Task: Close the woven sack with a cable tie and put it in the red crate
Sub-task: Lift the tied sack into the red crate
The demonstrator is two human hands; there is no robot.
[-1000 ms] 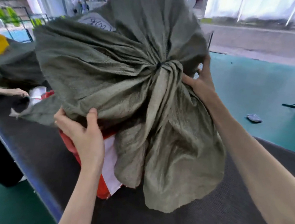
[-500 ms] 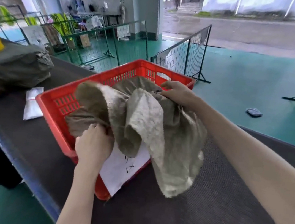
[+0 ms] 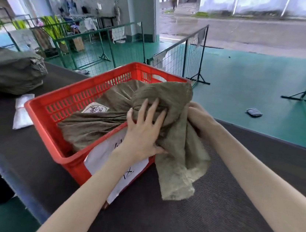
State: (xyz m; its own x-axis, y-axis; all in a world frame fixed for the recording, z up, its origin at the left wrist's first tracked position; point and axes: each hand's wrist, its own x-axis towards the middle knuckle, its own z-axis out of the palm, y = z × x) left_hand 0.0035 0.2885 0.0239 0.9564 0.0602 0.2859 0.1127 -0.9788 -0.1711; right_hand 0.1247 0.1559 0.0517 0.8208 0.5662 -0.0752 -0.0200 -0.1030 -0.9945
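Olive-green is most of what I see. At the table's (image 3: 212, 219) left edge lies another bundled olive woven sack (image 3: 12, 73), not mine to handle now. Just right of it is a small flat white packet (image 3: 22, 112) on the dark ribbed mat.

Next comes the red slotted plastic crate (image 3: 67, 103), rigid and lattice-walled, with a white paper sheet (image 3: 102, 159) on its near side. My olive-green woven sack (image 3: 93, 127) already rests inside it. The coarse, crinkled weave is drawn into tight pleats that run towards a gathered neck. A white oval patch with handwriting (image 3: 94, 108) shows on the sack.

My left hand (image 3: 142, 132) lies on the bunched top, fingers spread and fairly straight, pressing down rather than clutching. My right hand (image 3: 200, 119) is buried in the folds at the crate's near right corner, fingers curled into the fabric and gripping it.

I judge the closing done, since the neck looks cinched, though the cable tie itself is hidden from me. What is left is tidying. The sack's floppy loose mouth (image 3: 177, 174), frayed and pale at its hem, hangs over the crate's rim onto the mat and wants tucking in.
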